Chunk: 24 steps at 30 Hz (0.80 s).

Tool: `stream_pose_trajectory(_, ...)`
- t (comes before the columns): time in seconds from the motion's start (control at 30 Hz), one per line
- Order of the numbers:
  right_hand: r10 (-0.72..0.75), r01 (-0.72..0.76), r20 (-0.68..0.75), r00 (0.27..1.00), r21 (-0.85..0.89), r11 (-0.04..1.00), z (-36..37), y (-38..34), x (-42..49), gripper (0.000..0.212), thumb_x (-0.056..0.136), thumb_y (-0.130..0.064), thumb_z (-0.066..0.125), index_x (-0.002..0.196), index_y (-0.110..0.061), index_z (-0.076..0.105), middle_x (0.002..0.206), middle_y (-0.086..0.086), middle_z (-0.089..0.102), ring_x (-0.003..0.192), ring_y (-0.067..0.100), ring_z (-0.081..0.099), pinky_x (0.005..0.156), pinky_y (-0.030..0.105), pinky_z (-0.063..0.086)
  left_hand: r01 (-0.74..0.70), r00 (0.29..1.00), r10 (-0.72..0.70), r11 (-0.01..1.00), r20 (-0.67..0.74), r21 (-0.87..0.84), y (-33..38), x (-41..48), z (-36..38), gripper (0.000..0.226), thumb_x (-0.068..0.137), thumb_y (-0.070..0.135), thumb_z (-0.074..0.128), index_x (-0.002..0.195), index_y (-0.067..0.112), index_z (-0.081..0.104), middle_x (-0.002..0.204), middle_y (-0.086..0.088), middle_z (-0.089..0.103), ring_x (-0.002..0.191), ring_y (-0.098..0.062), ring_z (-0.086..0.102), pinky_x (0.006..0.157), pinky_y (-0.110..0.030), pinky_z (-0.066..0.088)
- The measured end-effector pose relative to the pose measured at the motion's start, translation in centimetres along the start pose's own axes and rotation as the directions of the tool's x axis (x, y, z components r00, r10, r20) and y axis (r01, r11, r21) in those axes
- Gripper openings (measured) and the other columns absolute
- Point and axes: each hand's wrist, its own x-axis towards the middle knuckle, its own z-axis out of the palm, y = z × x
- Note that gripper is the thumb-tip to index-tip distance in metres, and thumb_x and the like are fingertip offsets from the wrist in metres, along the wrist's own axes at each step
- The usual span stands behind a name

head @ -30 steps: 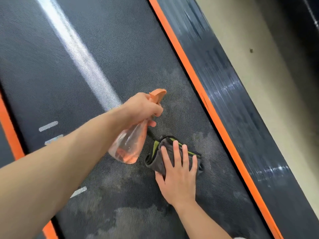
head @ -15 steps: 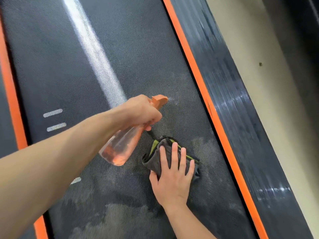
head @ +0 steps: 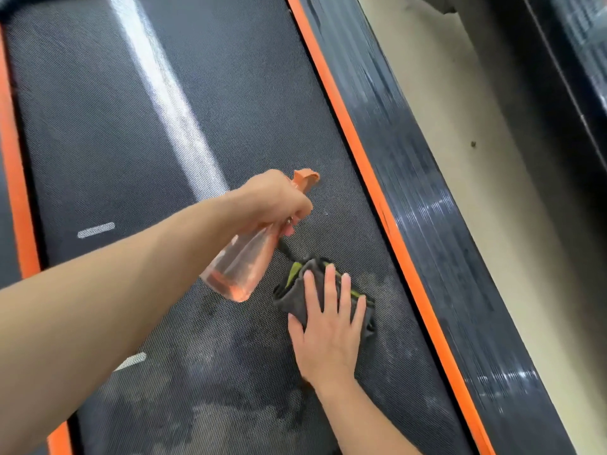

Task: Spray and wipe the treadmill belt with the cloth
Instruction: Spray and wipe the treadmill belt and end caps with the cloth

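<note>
The dark mesh treadmill belt (head: 131,142) fills most of the view, with damp patches near me. My left hand (head: 276,201) grips a clear spray bottle (head: 243,267) holding pinkish liquid; its orange nozzle points away over the belt. Just below it lies a folded grey cloth with green edging (head: 295,290), flat on the belt. My right hand (head: 328,336) presses down on the cloth with fingers spread.
Orange stripes (head: 361,159) run along both belt edges. A glossy black side rail (head: 443,257) lies to the right, then beige floor (head: 492,192) and another dark machine at far right. White dash marks (head: 96,230) sit on the belt's left.
Both hands stay nearly where they were. A faint mist showed at the nozzle half a second ago. The view has swung slightly, showing more of the far belt.
</note>
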Motion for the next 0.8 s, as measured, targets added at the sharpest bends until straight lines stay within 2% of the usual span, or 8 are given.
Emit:
stream_pose_trajectory(0.13, -0.01, 0.011, -0.028, 1.0, 0.032, 0.999, -1.9, 1.5, 8.6, 0.074, 0.096, -0.061, 0.026, 0.162, -0.028, 0.022, 0.172, 0.008, 0.008, 0.157, 0.034, 0.007, 0.125, 0.059, 0.009, 0.016, 0.999, -0.021, 0.986, -0.028, -0.164, -2.0, 0.0, -1.2, 0.019, 0.067, 0.012, 0.077, 0.082, 0.012, 0.066, 0.075, -0.008, 0.068, 0.05, -0.025, 0.069, 0.068, -0.043, 0.064)
stream_pose_trajectory(0.23, -0.131, 0.131, -0.031, 0.991, 0.01, 0.991, -3.5, 2.5, 16.3, 0.077, 0.094, -0.063, 0.022, 0.162, -0.027, 0.023, 0.171, 0.009, 0.011, 0.157, 0.034, 0.009, 0.125, 0.054, 0.006, 0.018, 0.998, -0.033, 0.961, -0.05, -0.275, -4.2, -0.6, -2.7, 0.041, 0.053, 0.02, 0.074, 0.093, 0.015, 0.071, 0.095, -0.013, 0.07, 0.05, -0.027, 0.067, 0.069, -0.041, 0.058)
stream_pose_trajectory(0.37, -0.152, 0.148, -0.069, 0.986, -0.048, 0.988, -4.6, 1.2, 23.1, 0.078, 0.093, -0.062, 0.026, 0.161, -0.024, 0.027, 0.17, 0.012, 0.015, 0.156, 0.034, 0.013, 0.125, 0.053, 0.008, 0.033, 0.994, -0.064, 0.951, -0.089, -0.307, -6.9, -1.5, -4.2, 0.034, 0.047, 0.023, 0.08, 0.08, 0.016, 0.076, 0.108, -0.017, 0.075, 0.074, -0.032, 0.076, 0.081, -0.06, 0.064)
stream_pose_trajectory(0.47, -0.122, 0.121, -0.112, 0.986, -0.011, 0.993, -3.9, -0.8, 21.3, 0.075, 0.095, -0.058, 0.032, 0.161, -0.023, 0.026, 0.171, 0.009, 0.014, 0.157, 0.032, 0.012, 0.126, 0.052, 0.01, 0.034, 0.994, -0.062, 0.953, -0.086, -0.301, -8.0, -1.1, -4.8, 0.034, 0.046, 0.027, 0.08, 0.079, 0.019, 0.077, 0.104, -0.013, 0.077, 0.081, -0.036, 0.077, 0.084, -0.061, 0.062)
stream_pose_trajectory(0.53, -0.29, 0.288, -0.1, 0.952, -0.037, 0.957, -3.0, -1.4, 16.3, 0.074, 0.093, -0.055, 0.042, 0.16, -0.024, 0.03, 0.17, 0.007, 0.017, 0.157, 0.031, 0.014, 0.125, 0.052, 0.013, 0.045, 0.993, -0.078, 0.949, -0.093, -0.311, -8.1, -0.7, -4.9, 0.036, 0.045, 0.029, 0.081, 0.079, 0.021, 0.078, 0.106, -0.013, 0.077, 0.071, -0.032, 0.074, 0.085, -0.061, 0.063)
stream_pose_trajectory(0.67, -0.64, 0.643, 0.064, 0.766, -0.06, 0.764, -2.1, 0.5, 10.2, 0.079, 0.085, -0.058, 0.048, 0.158, -0.033, 0.03, 0.17, 0.0, 0.017, 0.157, 0.026, 0.015, 0.125, 0.051, 0.013, 0.039, 0.992, -0.078, 0.938, -0.098, -0.344, -7.9, 0.0, -4.5, 0.034, 0.043, 0.031, 0.08, 0.076, 0.027, 0.078, 0.097, -0.01, 0.078, 0.069, -0.029, 0.073, 0.087, -0.059, 0.063)
stream_pose_trajectory(0.73, -0.549, 0.553, 0.064, 0.833, -0.098, 0.827, -2.8, 1.6, 14.2, 0.079, 0.084, -0.059, 0.045, 0.158, -0.036, 0.028, 0.171, -0.002, 0.017, 0.156, 0.025, 0.017, 0.123, 0.053, 0.014, 0.034, 0.993, -0.074, 0.926, -0.094, -0.376, -7.9, 0.2, -4.2, 0.036, 0.047, 0.026, 0.079, 0.083, 0.024, 0.078, 0.096, -0.008, 0.075, 0.069, -0.029, 0.074, 0.083, -0.056, 0.061)
stream_pose_trajectory(0.8, -0.304, 0.303, 0.002, 0.953, -0.076, 0.95, -4.2, 2.0, 19.7, 0.078, 0.088, -0.061, 0.037, 0.16, -0.035, 0.026, 0.171, 0.0, 0.015, 0.156, 0.027, 0.015, 0.123, 0.052, 0.012, 0.04, 0.994, -0.079, 0.914, -0.081, -0.405, -8.3, 0.3, -3.7, 0.041, 0.048, 0.024, 0.079, 0.088, 0.021, 0.078, 0.099, -0.007, 0.072, 0.072, -0.03, 0.076, 0.078, -0.053, 0.061)
